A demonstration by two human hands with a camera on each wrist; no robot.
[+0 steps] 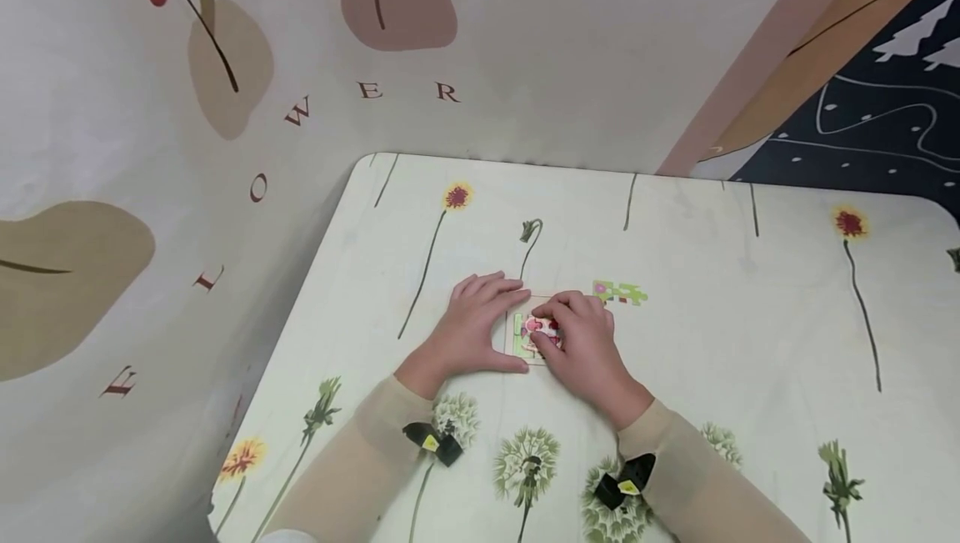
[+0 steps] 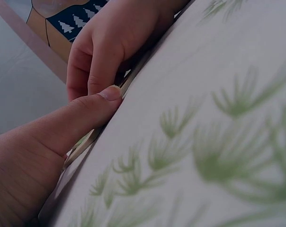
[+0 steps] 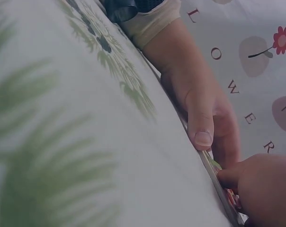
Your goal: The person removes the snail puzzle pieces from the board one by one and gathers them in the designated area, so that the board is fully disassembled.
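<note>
A small, flat jigsaw board [image 1: 510, 346] lies on the table, partly filled with green, pink and red picture pieces. My left hand [image 1: 471, 328] frames its left side, fingers extended at the far edge and thumb along the near edge. In the left wrist view that thumb [image 2: 98, 100] rests against the board's side. Over the board's right part, my right hand [image 1: 588, 347] bends its thumb and fingers in and pinches a pink and red puzzle piece [image 1: 542, 327]. The hand covers much of the picture there.
Just beyond my right hand lie joined green puzzle pieces [image 1: 621, 293] on the table. A white cloth [image 1: 750, 343] printed with flowers and dandelions covers the tabletop. Printed fabric [image 1: 525, 101] with letters rises behind the far edge and at the left.
</note>
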